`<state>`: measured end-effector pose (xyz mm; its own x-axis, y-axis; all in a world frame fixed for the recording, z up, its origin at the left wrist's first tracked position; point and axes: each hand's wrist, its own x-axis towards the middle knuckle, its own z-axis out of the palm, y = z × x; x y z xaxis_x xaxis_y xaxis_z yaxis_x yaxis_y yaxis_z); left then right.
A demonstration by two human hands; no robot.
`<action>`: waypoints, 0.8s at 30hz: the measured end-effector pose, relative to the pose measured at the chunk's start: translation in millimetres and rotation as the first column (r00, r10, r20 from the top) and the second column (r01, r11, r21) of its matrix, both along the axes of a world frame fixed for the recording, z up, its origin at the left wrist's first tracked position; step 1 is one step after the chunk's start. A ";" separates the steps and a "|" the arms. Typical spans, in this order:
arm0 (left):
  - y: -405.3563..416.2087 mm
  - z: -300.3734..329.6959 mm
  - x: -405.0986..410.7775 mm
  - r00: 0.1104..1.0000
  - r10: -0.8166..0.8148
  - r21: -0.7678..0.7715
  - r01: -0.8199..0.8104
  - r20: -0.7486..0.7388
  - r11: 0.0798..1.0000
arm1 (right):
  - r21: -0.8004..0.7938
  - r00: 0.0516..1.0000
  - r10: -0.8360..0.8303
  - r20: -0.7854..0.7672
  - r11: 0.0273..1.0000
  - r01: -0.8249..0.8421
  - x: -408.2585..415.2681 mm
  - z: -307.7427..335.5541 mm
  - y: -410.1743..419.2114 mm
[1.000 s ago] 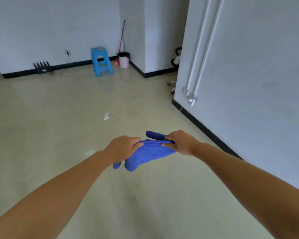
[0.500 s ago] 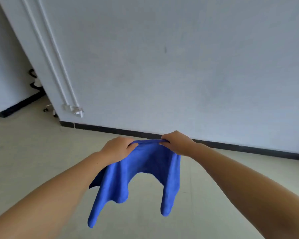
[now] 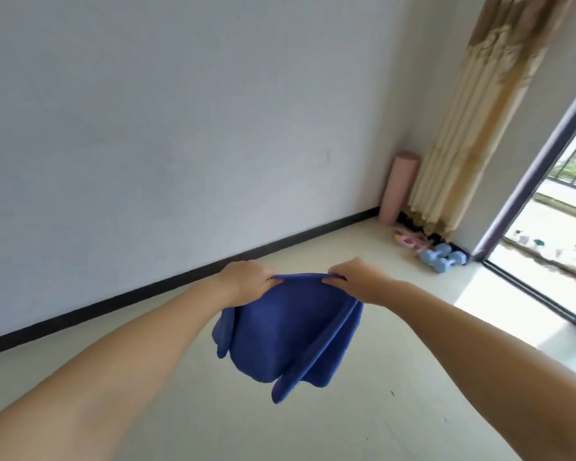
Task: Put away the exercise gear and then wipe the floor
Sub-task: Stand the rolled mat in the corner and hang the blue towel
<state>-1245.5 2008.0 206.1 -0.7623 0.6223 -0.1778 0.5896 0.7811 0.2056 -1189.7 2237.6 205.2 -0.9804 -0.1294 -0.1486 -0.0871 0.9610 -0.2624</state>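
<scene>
1. Both hands, left and right, pinch the top edge of the blue cloth, which hangs in folds above the floor.
2. Advice: spread the cloth flat before wiping.
3. Soft, plush cloth; smooth pale floor; rolled pink mat and blue dumbbells sit in the corner.

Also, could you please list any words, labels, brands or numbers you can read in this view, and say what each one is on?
None can be read.
Plain blue cloth, held by the left hand and right hand: no label shows.
Light blue dumbbells and rolled pink mat: too small and blurred to show any marking.
White wall: bare.
</scene>
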 end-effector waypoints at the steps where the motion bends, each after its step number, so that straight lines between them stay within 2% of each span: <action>1: 35.1 0.0 -1.0 0.999 -0.051 -0.002 0.050 -0.014 0.999 | 0.010 0.999 -0.041 -0.004 0.999 0.041 5.6 -1.0 34.2; 6: 175.0 0.8 -14.8 0.977 -0.214 0.043 0.214 -0.007 0.976 | -0.017 0.974 -0.226 -0.005 0.974 0.226 20.0 -4.1 166.9; 12: 288.1 -1.4 -48.4 0.959 -0.280 0.129 0.272 0.047 0.953 | -0.115 0.917 -0.386 -0.102 0.920 0.374 6.8 2.8 256.7; 17: 379.1 0.9 -93.1 0.940 -0.295 0.281 0.241 0.170 0.929 | -0.354 0.853 -0.492 -0.174 0.839 0.413 -57.4 19.2 327.2; 20: 434.5 3.5 -136.2 0.907 -0.321 0.409 0.193 0.272 0.892 | -0.494 0.834 -0.549 -0.050 0.740 0.457 -112.3 26.4 367.8; 22: 469.4 11.0 -170.7 0.888 -0.329 0.494 0.139 0.321 0.858 | -0.621 0.814 -0.575 0.077 0.611 0.490 -149.6 29.9 398.1; 24: 502.0 20.5 -209.3 0.868 -0.324 0.531 0.084 0.377 0.843 | -0.668 0.790 -0.595 0.149 0.528 0.523 -183.1 35.4 429.9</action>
<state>-1454.8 2510.0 226.6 -0.5222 0.8479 -0.0914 0.4769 0.3791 0.7930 -1372.8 2667.5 240.7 -0.8897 0.4247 -0.1675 0.3506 0.4007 -0.8465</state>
